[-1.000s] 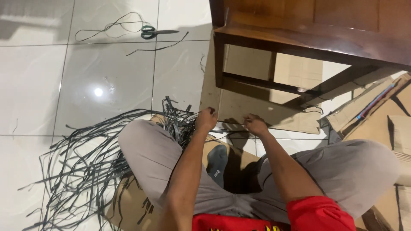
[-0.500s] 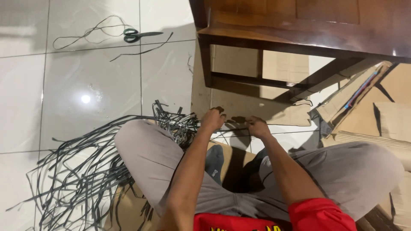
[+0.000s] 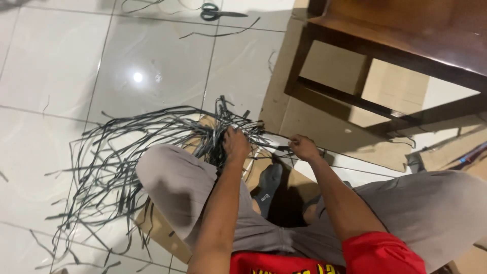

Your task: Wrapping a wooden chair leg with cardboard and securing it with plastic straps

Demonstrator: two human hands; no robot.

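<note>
Left hand [image 3: 236, 143]: closed in the strips [image 3: 152, 142], heap spreading left | Right hand [image 3: 303, 147]: pinching one strip [image 3: 271, 137], run left-right between hands | Scissors [image 3: 213, 11]: far, well apart.

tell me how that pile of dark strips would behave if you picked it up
The dark strips look floppy: they curve and sprawl over the tiled floor. Probably light, being thin. They cross each other, so lifting a few near the left hand would likely drag others along.

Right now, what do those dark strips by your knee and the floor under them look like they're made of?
The thin dark grey strips look like flat plastic strapping: narrow, springy, slightly shiny, though it's hard to be sure. The white floor looks like glazed ceramic tile: grout lines and a mirror-like lamp glare.
</note>
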